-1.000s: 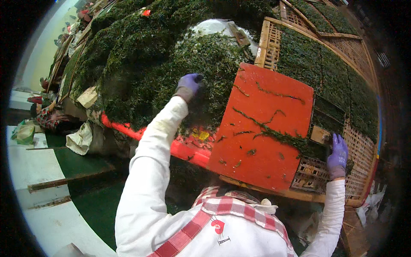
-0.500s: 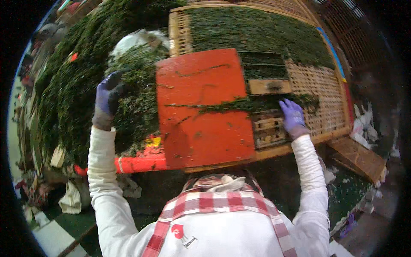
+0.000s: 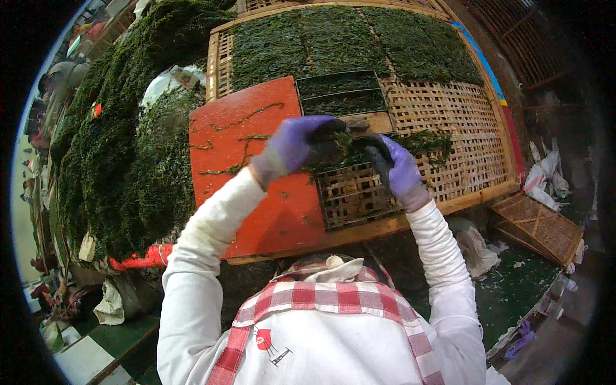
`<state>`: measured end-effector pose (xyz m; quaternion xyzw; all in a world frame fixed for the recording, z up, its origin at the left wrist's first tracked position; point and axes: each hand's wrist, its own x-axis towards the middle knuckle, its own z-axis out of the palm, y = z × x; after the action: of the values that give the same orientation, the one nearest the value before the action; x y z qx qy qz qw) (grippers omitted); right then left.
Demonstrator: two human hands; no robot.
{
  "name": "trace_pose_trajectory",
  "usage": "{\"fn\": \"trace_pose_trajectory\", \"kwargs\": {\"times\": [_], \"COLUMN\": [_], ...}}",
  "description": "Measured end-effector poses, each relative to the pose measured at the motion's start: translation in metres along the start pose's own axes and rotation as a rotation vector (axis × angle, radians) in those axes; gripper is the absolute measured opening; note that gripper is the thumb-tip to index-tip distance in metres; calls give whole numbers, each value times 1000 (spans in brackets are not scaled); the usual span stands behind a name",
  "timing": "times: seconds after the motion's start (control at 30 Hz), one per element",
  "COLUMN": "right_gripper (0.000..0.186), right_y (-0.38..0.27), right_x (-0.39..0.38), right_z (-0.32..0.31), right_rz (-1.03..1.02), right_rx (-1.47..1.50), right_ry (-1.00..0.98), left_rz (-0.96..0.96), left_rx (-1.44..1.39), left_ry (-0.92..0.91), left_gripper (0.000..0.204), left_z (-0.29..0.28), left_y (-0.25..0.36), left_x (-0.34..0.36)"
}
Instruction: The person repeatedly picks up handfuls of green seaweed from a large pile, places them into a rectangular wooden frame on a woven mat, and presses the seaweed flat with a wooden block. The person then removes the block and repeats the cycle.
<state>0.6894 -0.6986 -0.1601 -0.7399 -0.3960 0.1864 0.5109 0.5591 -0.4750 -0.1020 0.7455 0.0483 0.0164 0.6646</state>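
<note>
My left hand (image 3: 295,144), in a purple glove with dark fingers, reaches over the right edge of a red board (image 3: 256,212). Its fingers are closed on dark green seaweed (image 3: 340,151). Facing it, my right hand (image 3: 394,167) wears a matching glove, its fingers curled round the same bunch; the exact grip is partly hidden. Beneath both hands lies a thin dark frame (image 3: 328,215) with several compartments on a woven lattice rack (image 3: 449,115). A wooden block (image 3: 372,120) sits across the frame, just beyond my hands. More loose strands (image 3: 427,142) trail off to the right.
A large heap of seaweed (image 3: 115,147) rises on the left, with a pale plastic bag (image 3: 168,85) in it. Flat seaweed sheets (image 3: 346,42) cover the rack's far part. A wooden crate-like piece (image 3: 542,224) leans at the right, near white sacks (image 3: 545,179).
My left hand has come right from the seaweed heap to the frame. My right hand has moved left to meet it, and both now gather the strands. The view has shifted slightly.
</note>
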Motion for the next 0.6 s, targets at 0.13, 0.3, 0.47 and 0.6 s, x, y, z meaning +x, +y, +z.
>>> {"fn": "trace_pose_trajectory", "kwargs": {"times": [0.13,0.3,0.47,0.6], "right_gripper": [33,44,31,33], "right_y": [17,11,-1,9], "right_x": [20,20,2,-5], "right_z": [10,-18,-1,15], "right_rz": [175,155,-504,-126], "right_rx": [5,-885,-973,-1203], "right_ry": [-94,-39,-148,-176], "left_rz": [246,154,242,265], "left_rx": [657,899,1004,1130], "left_ry": [72,145,257,313], "left_gripper": [68,80,66,54], "left_z": [40,49,40,34], "left_y": [-37,-61,-52,-49], "left_x": [27,17,-7,-17]}}
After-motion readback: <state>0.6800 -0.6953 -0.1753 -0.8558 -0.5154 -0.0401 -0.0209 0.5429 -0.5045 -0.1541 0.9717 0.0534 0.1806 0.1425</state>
